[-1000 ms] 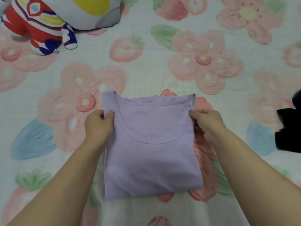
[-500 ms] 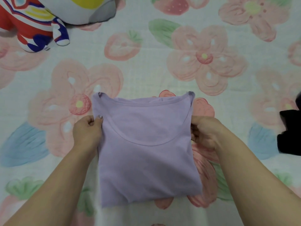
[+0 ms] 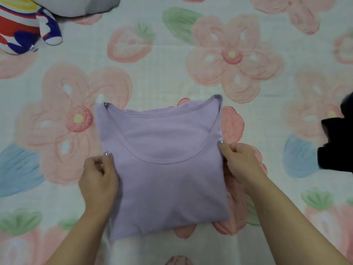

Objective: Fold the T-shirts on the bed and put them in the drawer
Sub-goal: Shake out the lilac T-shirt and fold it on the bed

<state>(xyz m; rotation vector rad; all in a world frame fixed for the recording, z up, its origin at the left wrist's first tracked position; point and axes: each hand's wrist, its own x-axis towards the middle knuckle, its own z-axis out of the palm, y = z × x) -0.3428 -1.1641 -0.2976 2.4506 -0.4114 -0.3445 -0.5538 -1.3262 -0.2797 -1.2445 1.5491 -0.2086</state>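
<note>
A lilac T-shirt (image 3: 168,180), folded into a rough rectangle with its scoop neckline facing up, lies on the flower-patterned bed sheet (image 3: 229,77). My left hand (image 3: 98,180) grips its left edge about halfway down, thumb on top of the cloth. My right hand (image 3: 240,161) pinches the right edge a little higher, thumb tip on the fabric. A black garment (image 3: 338,148) lies bunched at the right edge of view. No drawer is visible.
A red, white and blue plush toy (image 3: 24,29) and a grey cushion (image 3: 82,6) sit at the far left corner of the bed. Bare sheet stretches beyond the shirt and to both sides.
Both hands have slid down the shirt's side edges toward me, from near the shoulders to mid-height. The shirt has shifted slightly left and its top corners now stand free.
</note>
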